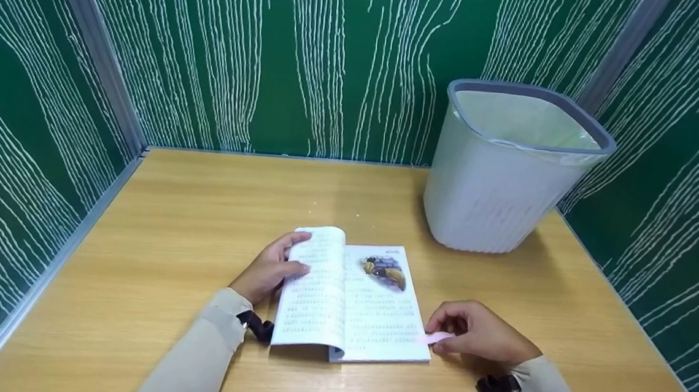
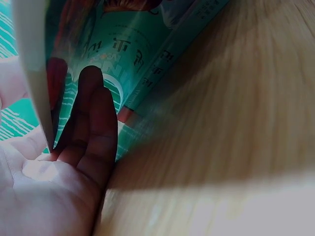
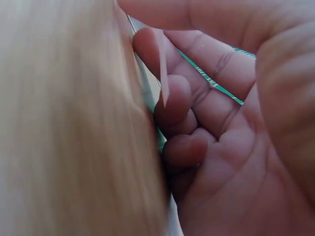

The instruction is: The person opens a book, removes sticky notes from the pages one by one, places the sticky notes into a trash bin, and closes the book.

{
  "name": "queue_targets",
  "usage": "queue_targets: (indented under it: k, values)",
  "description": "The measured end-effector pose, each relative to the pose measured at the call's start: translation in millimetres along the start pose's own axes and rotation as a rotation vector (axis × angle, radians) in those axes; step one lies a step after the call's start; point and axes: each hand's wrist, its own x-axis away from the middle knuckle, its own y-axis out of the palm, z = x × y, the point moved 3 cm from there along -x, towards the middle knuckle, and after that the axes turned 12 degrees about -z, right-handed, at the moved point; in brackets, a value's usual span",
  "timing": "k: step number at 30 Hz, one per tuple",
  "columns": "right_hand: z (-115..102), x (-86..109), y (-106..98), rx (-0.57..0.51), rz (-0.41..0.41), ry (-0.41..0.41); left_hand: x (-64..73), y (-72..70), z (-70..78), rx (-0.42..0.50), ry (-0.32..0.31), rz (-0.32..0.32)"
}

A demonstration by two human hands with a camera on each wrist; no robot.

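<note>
A book [image 1: 378, 309] lies spread on the table, its right page showing a coloured picture near the top. My left hand [image 1: 267, 270] grips the raised left part, thumb on the printed page and other fingers behind it. In the left wrist view those fingers reach under the green glossy cover [image 2: 123, 54]. Beside the lower right edge, my right hand [image 1: 478, 334] pinches a pink paper strip [image 1: 438, 337] between thumb and curled fingers. The strip's far end overlaps the page's edge. In the right wrist view the strip [image 3: 164, 78] appears edge-on against the fingers.
A pale waste bin [image 1: 491, 187] with a grey rim and a liner bag stands at the table's back right. Tiny white specks dot the wooden table [image 1: 201, 210] behind the book. Green panels [image 1: 309, 64] with white wavy lines enclose the back and sides.
</note>
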Motion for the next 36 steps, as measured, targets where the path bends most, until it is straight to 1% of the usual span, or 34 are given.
queue_targets:
  k: [6,16,21,28,29,34,36]
  values:
    - [0.2,0.9,-0.1,-0.030,-0.018,-0.114,-0.7,0.6,1.3,0.003,0.008,-0.004]
    - [3.6,-0.3,-2.8,-0.046,-0.017,-0.080,-0.6,0.7,0.8,0.013,0.022,-0.013]
    - [4.5,0.0,-2.5,-0.049,-0.006,-0.061,-0.2,0.8,0.7,0.009,0.015,-0.009]
    - [4.5,0.3,-2.6,-0.069,-0.002,-0.073,-0.7,0.0,-0.2,0.007,0.015,-0.008]
    - [4.5,0.5,-2.5,-0.072,-0.003,-0.081,-0.6,0.3,-0.1,0.007,0.016,-0.008]
    - [2.6,2.0,-1.1,-0.066,-0.017,-0.209,0.0,2.1,0.8,0.024,0.023,-0.013]
    - [1.6,2.7,-0.6,-0.062,-0.019,-0.248,-0.2,2.1,0.6,0.027,0.026,-0.014]
